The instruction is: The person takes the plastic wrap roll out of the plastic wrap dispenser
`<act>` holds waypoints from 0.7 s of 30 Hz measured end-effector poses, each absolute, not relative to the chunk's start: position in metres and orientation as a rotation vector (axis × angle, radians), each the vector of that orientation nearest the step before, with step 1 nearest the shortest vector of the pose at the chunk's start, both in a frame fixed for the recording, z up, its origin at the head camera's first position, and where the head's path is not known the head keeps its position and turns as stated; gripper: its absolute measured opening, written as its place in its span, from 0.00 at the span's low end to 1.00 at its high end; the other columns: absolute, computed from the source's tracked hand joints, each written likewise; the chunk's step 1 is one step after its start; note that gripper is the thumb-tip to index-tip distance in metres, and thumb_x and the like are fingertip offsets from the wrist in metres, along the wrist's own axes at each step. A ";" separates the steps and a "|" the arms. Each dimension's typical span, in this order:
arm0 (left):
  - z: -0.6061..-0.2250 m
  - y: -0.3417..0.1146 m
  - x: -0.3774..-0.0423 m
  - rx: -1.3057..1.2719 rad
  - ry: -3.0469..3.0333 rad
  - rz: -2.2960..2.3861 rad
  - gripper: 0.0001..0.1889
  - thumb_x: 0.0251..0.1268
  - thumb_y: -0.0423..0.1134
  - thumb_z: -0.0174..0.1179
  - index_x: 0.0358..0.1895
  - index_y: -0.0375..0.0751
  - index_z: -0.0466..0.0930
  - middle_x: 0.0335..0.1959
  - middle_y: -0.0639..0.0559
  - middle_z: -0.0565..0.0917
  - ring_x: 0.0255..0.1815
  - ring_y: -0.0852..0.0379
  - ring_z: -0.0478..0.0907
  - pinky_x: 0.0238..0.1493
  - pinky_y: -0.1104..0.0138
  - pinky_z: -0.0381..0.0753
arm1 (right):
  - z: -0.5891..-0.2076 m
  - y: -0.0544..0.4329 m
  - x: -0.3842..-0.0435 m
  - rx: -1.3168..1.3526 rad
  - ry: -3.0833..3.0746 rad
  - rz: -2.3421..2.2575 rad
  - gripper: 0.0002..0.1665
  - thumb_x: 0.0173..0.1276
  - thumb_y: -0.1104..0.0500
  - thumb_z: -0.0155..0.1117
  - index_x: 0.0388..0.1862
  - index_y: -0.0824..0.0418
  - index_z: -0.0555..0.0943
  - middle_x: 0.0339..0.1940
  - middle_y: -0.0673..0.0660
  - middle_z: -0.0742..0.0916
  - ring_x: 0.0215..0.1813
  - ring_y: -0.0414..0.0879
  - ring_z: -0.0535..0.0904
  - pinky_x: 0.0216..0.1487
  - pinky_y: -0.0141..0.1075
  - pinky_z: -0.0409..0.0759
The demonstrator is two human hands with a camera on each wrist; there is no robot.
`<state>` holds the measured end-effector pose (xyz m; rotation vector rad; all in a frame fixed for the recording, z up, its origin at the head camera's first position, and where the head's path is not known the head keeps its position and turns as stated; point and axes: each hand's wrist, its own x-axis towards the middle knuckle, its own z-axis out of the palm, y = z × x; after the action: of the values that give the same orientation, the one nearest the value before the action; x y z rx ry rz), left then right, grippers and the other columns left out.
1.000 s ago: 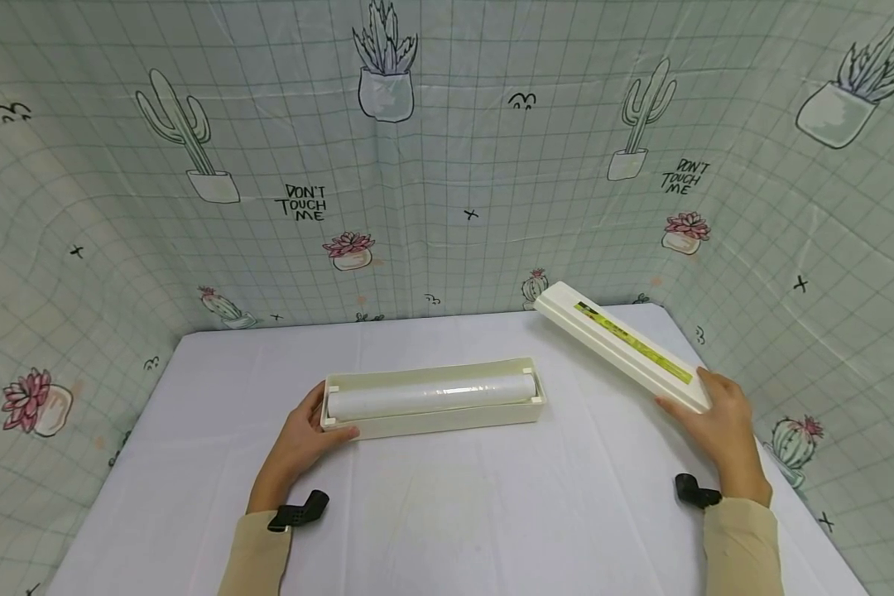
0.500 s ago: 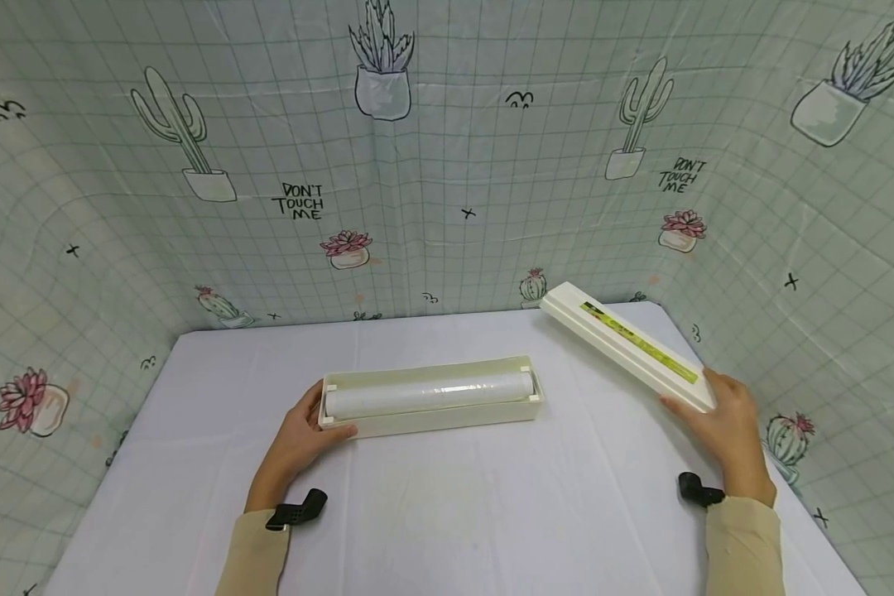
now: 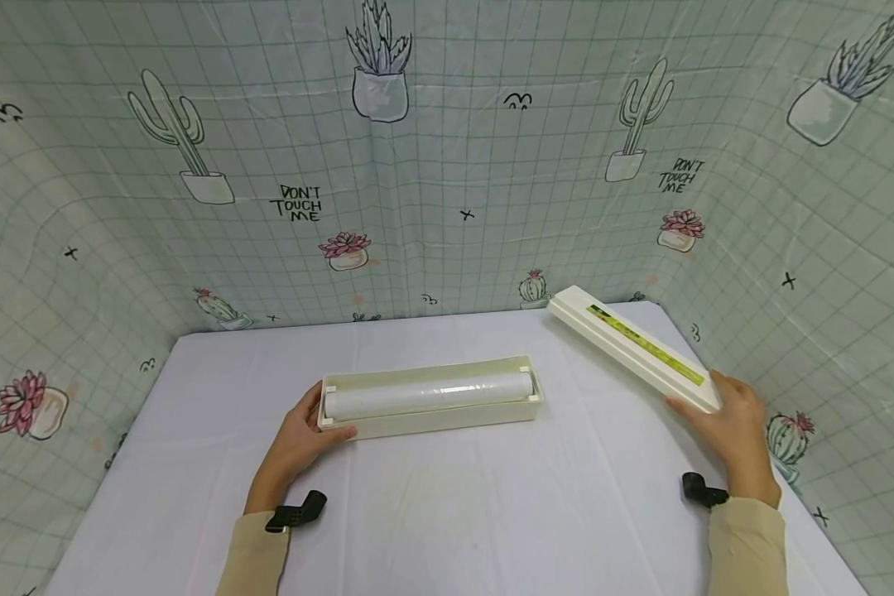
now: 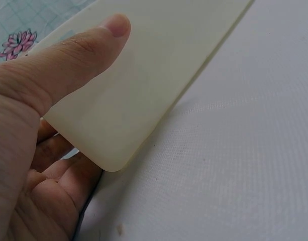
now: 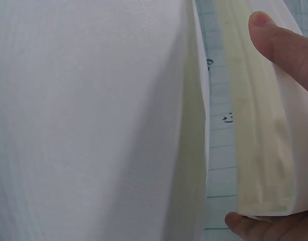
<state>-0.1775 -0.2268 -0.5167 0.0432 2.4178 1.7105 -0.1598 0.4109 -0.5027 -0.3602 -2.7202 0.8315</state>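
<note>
A long, off-white cling film box (image 3: 447, 420) lies lidless on the table in the head view. Inside it is a white roll of cling film (image 3: 428, 396). My left hand (image 3: 298, 443) grips the box's left end. In the left wrist view its thumb (image 4: 83, 57) lies along the side wall, with the other fingers behind the end. At the right, my right hand (image 3: 733, 430) holds the box lid (image 3: 596, 333) by its near end, thumb on one side. A yellow-green label (image 3: 644, 345) runs along the lid's top. The right wrist view shows the lid's hollow underside (image 5: 257, 125) raised beside the table edge.
A white cloth covers the table (image 3: 432, 505). A grid-patterned curtain (image 3: 447, 165) with cactus drawings surrounds it at the back and sides. Each wrist carries a black camera mount, the left one (image 3: 298, 511) and the right one (image 3: 704, 490).
My right hand has shifted slightly to the right with the lid, whose far end now sits a little lower in the head view. My left hand and the box stay still.
</note>
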 end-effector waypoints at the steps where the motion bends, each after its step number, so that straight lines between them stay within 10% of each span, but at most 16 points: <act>1: -0.517 -0.227 -0.178 0.043 2.416 1.712 0.60 0.59 0.43 0.78 0.85 0.43 0.41 0.85 0.41 0.53 0.83 0.44 0.56 0.76 0.54 0.63 | -0.502 0.411 -0.159 -0.365 -2.721 0.831 0.58 0.65 0.37 0.73 0.79 0.72 0.61 0.72 0.83 0.66 0.70 0.81 0.59 0.66 0.74 0.58; 21: -0.516 -0.228 -0.179 0.040 2.406 1.716 0.59 0.59 0.42 0.77 0.85 0.44 0.41 0.85 0.42 0.53 0.83 0.43 0.57 0.76 0.55 0.65 | -0.505 0.406 -0.160 -0.314 -2.638 0.712 0.53 0.59 0.46 0.79 0.70 0.79 0.70 0.62 0.86 0.74 0.64 0.79 0.68 0.64 0.70 0.61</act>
<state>-0.1786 -0.2279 -0.5155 0.0398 2.4055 1.7156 -0.1596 0.4060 -0.5050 -0.3137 -2.6382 0.7125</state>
